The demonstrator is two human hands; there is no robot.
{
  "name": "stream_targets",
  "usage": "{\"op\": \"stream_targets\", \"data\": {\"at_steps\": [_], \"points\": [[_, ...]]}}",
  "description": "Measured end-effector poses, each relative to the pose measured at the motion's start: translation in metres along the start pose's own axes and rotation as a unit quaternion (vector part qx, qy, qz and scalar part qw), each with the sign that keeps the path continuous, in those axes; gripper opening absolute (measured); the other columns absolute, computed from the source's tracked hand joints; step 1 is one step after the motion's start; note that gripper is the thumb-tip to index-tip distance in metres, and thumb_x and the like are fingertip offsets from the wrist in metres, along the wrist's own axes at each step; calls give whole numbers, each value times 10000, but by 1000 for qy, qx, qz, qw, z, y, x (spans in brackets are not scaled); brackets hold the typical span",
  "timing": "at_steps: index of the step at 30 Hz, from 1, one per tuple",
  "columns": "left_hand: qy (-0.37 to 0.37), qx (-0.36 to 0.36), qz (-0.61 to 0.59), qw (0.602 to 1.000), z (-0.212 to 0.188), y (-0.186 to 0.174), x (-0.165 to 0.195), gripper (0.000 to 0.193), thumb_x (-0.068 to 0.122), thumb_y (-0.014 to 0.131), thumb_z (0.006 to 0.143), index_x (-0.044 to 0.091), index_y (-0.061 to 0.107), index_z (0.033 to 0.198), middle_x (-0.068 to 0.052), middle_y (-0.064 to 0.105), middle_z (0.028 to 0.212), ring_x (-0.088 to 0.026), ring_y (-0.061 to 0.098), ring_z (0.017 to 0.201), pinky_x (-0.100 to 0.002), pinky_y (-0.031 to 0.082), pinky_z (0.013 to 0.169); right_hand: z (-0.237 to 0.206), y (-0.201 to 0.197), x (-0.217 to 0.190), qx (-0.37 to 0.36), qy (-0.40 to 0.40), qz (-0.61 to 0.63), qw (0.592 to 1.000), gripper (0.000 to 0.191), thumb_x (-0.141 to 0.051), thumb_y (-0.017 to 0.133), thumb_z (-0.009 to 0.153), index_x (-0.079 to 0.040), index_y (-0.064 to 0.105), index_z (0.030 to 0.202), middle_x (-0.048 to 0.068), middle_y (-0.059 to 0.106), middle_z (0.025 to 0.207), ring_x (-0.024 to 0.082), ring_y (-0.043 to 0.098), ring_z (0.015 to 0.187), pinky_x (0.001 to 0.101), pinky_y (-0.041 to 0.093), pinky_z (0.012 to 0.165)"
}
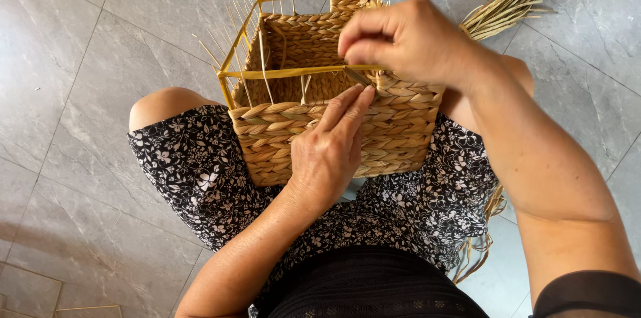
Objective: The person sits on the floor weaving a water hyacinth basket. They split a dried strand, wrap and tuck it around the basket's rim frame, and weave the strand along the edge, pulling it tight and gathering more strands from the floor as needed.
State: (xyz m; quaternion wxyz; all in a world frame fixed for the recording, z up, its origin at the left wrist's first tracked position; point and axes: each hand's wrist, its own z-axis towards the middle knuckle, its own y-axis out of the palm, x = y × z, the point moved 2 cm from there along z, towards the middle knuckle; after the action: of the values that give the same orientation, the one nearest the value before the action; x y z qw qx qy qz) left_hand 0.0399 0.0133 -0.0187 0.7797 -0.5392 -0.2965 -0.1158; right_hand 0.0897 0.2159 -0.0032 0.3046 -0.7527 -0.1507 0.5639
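Head view looks straight down on a half-woven basket [334, 124] of braided straw, resting on the person's lap over a dark flowered skirt [200, 171], with the grey tiled floor [80, 58] all around it. A yellow wire frame [294, 72] forms the basket's rim; the near wall is braided almost up to that frame, and thin straw spokes [224, 48] stick up loose along the basket's far and left sides. The left hand [330, 151] lies flat against the near wall, fingers stretched out and pressing just under the frame, grasping nothing. The right hand [407, 41] hovers over the near rim, its fingers pinched shut on a narrow strand [357, 76] right at the frame. A bundle of loose straw [507, 8] lies on the floor beyond the basket's right corner, and more stalks trail below the skirt on that side. As I judge it, the main risk is the pinched strand slipping or snapping where it bends sharply at the frame, since dry fibre cracks under a tight turn. If the left hand eases its pressure, the top braid could loosen and gape below the frame. The basket has only the lap for support, so a hard pull could tip it toward the floor, and the upright spokes could bend or prick a wrist.
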Motion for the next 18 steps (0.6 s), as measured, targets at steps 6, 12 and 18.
{"op": "stream_targets", "data": {"at_steps": [6,12,18], "points": [[-38,-12,-62,997,6,-5,-2,361,89,639,989,136,655,1346,6,688,1294,-213,757,874,-338,614,656,17,-14,25,-204,15,182,962,267,-71,705,877,-65,780,1133,32,802,1003,88,721,887,243,591,806],[-62,-20,-71,995,13,-4,-2,246,122,643,1010,119,697,1250,-20,720,1175,-242,751,861,-362,600,635,34,-7,24,-305,74,184,931,270,-72,741,826,-58,798,1089,30,819,916,96,731,796,263,597,736],[-79,0,-109,991,27,-5,-4,190,145,677,1007,67,722,1173,-70,739,1046,-243,751,810,-355,603,677,39,0,26,-319,94,134,934,132,-153,719,887,-28,760,887,13,760,765,89,667,684,268,549,639]]}}
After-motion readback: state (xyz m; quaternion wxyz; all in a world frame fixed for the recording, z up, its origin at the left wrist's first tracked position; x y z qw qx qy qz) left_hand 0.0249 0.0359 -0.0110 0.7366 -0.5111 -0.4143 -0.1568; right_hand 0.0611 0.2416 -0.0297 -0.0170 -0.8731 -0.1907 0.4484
